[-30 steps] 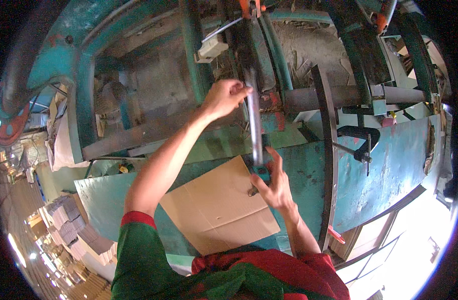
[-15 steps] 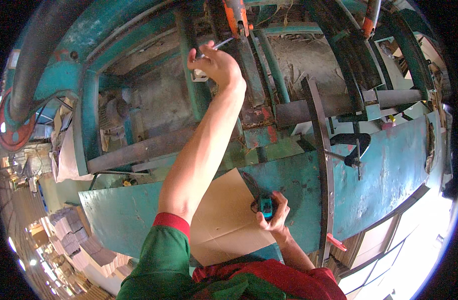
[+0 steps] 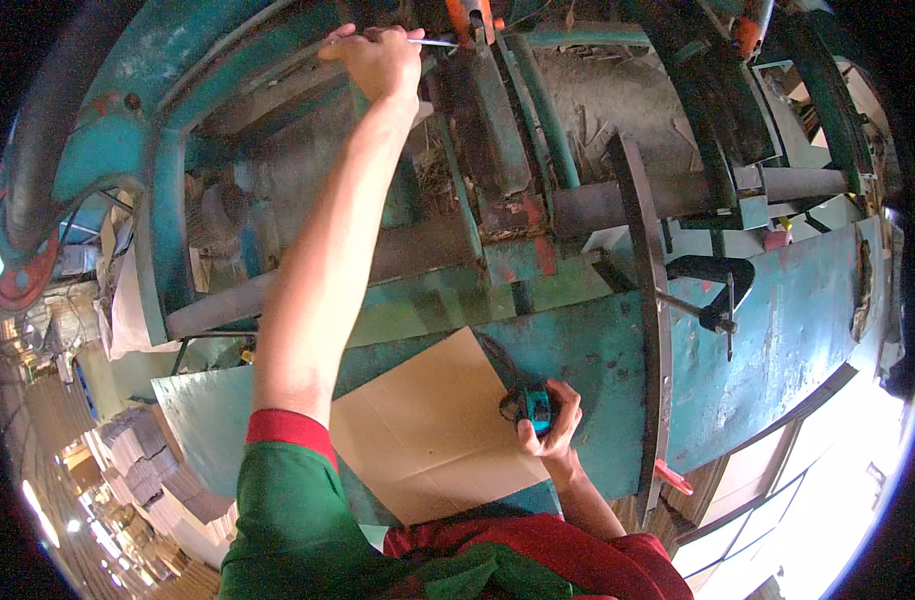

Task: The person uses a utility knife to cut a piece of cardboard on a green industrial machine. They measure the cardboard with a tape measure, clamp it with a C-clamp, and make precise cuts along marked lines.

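Observation:
My left hand (image 3: pixel 377 62) is stretched far forward into the teal machine frame. Its fingers grip a thin pale rod (image 3: pixel 437 43), whose tip points right toward an orange-and-grey machine part (image 3: pixel 471 22); I cannot tell the rod's kind. Close to my body, my right hand (image 3: pixel 559 425) is wrapped round a compact teal-and-black tape measure (image 3: pixel 537 409), at the right edge of a brown cardboard sheet (image 3: pixel 432 420). The sheet lies askew on the teal metal table (image 3: pixel 597 350), with a crease across its lower part.
A dark metal bar (image 3: pixel 642 270) crosses the table on the right, with a black C-clamp (image 3: pixel 717 290) beside it. A red-handled tool (image 3: pixel 672 478) sits near the front edge. Stacked cardboard (image 3: pixel 157 465) stands at lower left. Dark rollers (image 3: pixel 637 208) run behind the table.
My left hand has moved forward and left with the rod, which now lies nearly level. My right hand has barely shifted and keeps its hold on the tape measure.

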`<state>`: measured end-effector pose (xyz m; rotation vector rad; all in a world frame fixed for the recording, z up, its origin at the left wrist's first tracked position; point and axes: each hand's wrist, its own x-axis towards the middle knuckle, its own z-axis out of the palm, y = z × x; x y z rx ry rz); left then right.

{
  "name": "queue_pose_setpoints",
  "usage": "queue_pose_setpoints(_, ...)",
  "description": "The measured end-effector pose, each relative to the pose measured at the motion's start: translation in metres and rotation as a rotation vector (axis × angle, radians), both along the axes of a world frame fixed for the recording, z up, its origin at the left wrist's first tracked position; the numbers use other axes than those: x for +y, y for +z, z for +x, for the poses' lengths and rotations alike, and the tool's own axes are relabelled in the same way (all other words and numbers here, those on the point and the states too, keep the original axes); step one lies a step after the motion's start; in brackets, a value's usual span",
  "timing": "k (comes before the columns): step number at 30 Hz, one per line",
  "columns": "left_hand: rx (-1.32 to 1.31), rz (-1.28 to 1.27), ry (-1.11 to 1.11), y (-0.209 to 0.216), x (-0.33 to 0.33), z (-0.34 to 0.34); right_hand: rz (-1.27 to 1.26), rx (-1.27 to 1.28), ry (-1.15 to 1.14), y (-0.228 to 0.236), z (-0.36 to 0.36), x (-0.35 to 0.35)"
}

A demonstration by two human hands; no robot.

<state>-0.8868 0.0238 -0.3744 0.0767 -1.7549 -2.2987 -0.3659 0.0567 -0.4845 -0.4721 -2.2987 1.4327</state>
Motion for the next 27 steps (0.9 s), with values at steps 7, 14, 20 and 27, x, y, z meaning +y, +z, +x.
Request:
queue_pose_setpoints(7,0.002,-0.082,-0.080,0.002,-0.007,-0.002,0.029,0.021,0.000,-0.003,0.001,0.000)
queue_pose_setpoints(14,-0.016,-0.044,-0.147,0.005,-0.019,0.013,0.059,0.029,0.000,-0.002,0.000,0.001)
queue_pose_setpoints(20,-0.048,-0.191,-0.297,0.012,-0.041,0.024,0.067,0.032,-0.008,0.001,-0.001,0.000)
queue_pose_setpoints(27,0.000,-0.172,-0.359,0.007,-0.050,0.036,0.048,0.026,-0.009,0.004,-0.004,0.001)
